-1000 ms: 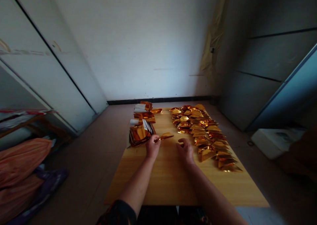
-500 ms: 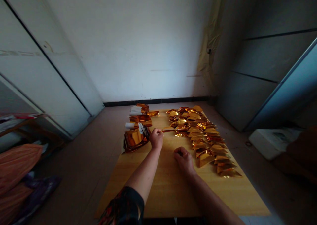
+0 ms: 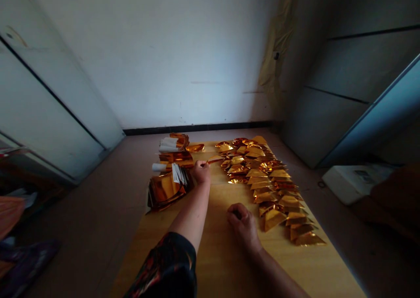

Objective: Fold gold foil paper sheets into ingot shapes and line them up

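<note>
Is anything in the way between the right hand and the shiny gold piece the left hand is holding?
No, nothing visible blocks it. The right hand and the gold foil piece in the left hand have only the wooden table between them. The pile of gold foil triangles lies just beside that path.

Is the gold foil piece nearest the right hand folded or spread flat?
Folded: the gold foil piece is a creased triangle with a raised edge, near the right hand.
</note>
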`<act>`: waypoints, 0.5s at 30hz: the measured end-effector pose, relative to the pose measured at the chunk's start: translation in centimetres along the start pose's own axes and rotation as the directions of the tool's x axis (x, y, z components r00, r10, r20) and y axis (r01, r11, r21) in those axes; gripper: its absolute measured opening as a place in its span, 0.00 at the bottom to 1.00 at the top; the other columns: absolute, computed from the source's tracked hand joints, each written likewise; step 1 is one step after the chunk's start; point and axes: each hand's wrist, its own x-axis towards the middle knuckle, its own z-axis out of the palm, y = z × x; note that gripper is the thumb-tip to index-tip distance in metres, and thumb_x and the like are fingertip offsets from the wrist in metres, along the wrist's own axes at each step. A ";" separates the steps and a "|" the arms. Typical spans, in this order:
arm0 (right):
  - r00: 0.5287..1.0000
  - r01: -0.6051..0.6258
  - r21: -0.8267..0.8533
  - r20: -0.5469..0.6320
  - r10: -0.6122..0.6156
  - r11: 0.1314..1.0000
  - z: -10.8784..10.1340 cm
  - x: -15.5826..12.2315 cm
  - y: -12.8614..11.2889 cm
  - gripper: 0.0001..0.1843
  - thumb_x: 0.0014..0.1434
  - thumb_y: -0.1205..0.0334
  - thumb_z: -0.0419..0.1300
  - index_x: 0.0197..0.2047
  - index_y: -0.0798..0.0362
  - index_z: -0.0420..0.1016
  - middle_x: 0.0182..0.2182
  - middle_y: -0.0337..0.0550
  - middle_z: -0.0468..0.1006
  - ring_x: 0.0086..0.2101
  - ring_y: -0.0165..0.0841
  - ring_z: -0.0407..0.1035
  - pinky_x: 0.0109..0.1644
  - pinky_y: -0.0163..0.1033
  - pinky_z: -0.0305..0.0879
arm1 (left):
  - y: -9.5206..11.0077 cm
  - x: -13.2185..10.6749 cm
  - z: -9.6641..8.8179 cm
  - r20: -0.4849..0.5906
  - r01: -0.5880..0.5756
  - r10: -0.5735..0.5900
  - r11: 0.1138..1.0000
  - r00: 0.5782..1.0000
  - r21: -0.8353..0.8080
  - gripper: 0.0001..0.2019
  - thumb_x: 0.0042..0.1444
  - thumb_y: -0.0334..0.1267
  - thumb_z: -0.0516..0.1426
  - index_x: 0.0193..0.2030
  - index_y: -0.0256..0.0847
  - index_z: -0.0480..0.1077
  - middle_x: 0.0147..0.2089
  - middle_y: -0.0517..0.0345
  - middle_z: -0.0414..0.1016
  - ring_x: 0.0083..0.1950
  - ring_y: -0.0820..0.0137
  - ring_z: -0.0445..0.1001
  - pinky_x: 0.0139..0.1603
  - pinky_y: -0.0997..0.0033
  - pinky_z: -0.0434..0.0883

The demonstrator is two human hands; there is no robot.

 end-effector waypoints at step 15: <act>0.999 -0.006 0.064 0.047 0.003 0.998 0.0 -0.8 0.2 0.03 0.47 0.63 0.55 0.26 0.51 0.68 0.24 0.37 0.68 0.27 0.30 0.63 0.30 0.31 0.59 | 1.4 5.9 3.0 -0.038 -0.029 0.035 0.985 0.999 0.170 0.07 0.43 0.27 0.52 0.23 0.40 0.69 0.28 0.56 0.75 0.34 0.64 0.74 0.39 0.67 0.68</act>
